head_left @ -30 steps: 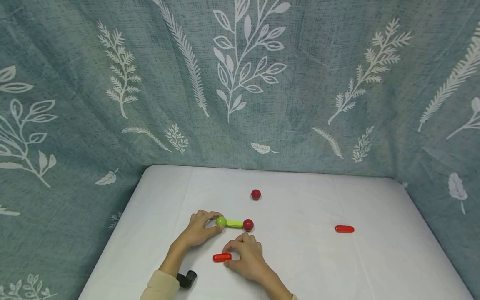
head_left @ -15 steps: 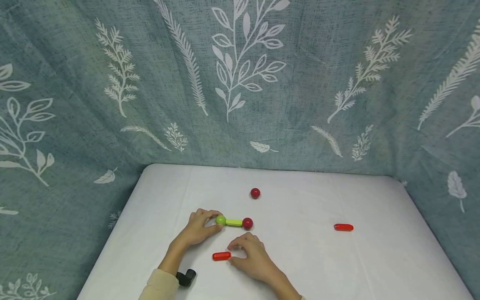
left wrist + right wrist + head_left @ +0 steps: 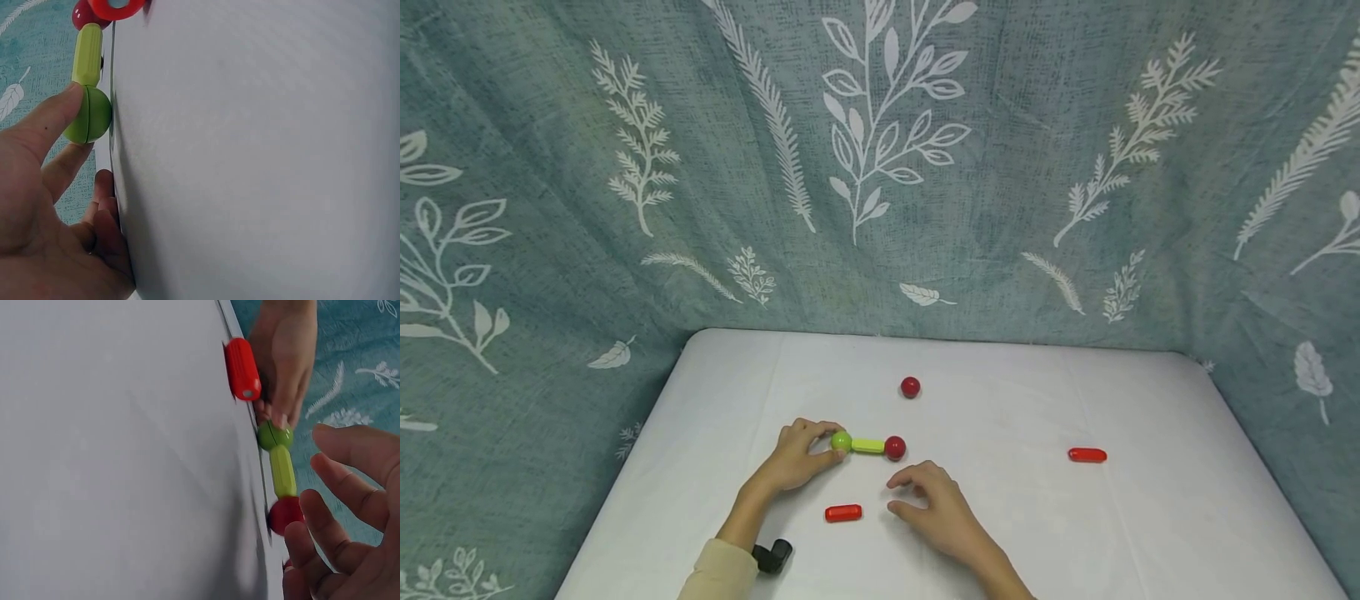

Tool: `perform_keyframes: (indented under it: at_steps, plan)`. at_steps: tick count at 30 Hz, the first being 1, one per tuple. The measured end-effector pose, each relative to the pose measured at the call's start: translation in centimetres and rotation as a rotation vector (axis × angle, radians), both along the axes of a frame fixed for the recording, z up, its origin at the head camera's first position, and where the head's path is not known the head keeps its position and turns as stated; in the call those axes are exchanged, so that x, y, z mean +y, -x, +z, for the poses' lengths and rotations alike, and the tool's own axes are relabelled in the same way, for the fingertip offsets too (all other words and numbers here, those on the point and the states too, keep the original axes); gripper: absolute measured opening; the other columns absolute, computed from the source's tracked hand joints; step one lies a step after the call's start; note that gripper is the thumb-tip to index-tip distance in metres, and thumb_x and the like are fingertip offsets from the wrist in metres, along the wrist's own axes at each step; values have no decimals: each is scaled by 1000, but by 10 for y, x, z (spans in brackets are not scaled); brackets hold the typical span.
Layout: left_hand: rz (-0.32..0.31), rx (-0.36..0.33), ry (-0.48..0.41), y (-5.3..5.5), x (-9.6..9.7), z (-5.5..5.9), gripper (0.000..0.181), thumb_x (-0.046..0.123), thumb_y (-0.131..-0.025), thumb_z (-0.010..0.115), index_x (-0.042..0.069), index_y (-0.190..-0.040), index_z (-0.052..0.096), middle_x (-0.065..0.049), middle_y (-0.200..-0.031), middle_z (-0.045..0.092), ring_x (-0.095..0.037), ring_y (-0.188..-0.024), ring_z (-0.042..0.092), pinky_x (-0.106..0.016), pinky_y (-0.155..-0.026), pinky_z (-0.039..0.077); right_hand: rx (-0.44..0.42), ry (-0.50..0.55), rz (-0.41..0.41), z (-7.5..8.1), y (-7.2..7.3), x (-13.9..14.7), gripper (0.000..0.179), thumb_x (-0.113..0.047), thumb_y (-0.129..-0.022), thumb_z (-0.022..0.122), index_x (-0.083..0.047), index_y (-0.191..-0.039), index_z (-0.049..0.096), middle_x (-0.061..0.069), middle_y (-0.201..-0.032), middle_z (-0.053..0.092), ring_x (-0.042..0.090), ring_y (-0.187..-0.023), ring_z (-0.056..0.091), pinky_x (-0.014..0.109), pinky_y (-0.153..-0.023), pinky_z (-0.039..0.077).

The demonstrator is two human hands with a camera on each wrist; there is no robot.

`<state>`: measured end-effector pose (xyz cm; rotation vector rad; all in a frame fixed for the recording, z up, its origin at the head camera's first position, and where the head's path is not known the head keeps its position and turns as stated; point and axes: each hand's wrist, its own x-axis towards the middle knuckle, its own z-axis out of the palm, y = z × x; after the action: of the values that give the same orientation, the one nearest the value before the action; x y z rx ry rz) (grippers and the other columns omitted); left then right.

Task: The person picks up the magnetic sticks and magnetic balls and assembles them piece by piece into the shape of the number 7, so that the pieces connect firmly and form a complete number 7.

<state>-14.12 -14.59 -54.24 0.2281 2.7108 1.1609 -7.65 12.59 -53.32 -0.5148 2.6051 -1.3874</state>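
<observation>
Pinch of left hand (image 3: 797,462) on green ball (image 3: 842,442), touching lime bar (image 3: 868,446) with red ball (image 3: 895,448) at far end. Near red stick (image 3: 843,513): right hand (image 3: 942,510), fingers spread, curved.

Round green ball (image 3: 842,442), slim lime-yellow bar (image 3: 868,446), dark-red balls (image 3: 895,448), bright-red rods (image 3: 843,513).
White tabletop (image 3: 1000,500); teal fabric curtain (image 3: 1037,183) with white leaf print (image 3: 923,295).

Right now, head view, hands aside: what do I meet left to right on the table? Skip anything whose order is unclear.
Black object → green ball → yellow-green bar → attached dark red ball → loose dark red ball → rightmost red bar.
</observation>
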Motion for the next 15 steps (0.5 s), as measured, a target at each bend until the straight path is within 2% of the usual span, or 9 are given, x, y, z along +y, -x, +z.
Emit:
perform_keyframes:
  at_steps: [9, 15]
  plan:
    - [-6, 3, -5, 0, -1, -2, 33, 41, -88, 76, 31, -120, 69, -4, -118, 54, -25, -108, 42, -52, -83, 43, -23, 32, -152, 6, -1, 37, 23, -22, -86, 81, -24, -107, 72, -12, -106, 61, 18, -97, 55, 38, -86, 45]
    - [-6, 5, -4, 1, -1, -3, 34, 42, -88, 76, 31, -120, 69, -4, -118, 54, -25, -108, 42, -52, -82, 43, -51, 47, -226, 9, -5, 64, 25, -23, -87, 80, -23, -110, 71, -5, -108, 61, 19, -98, 53, 38, -85, 42]
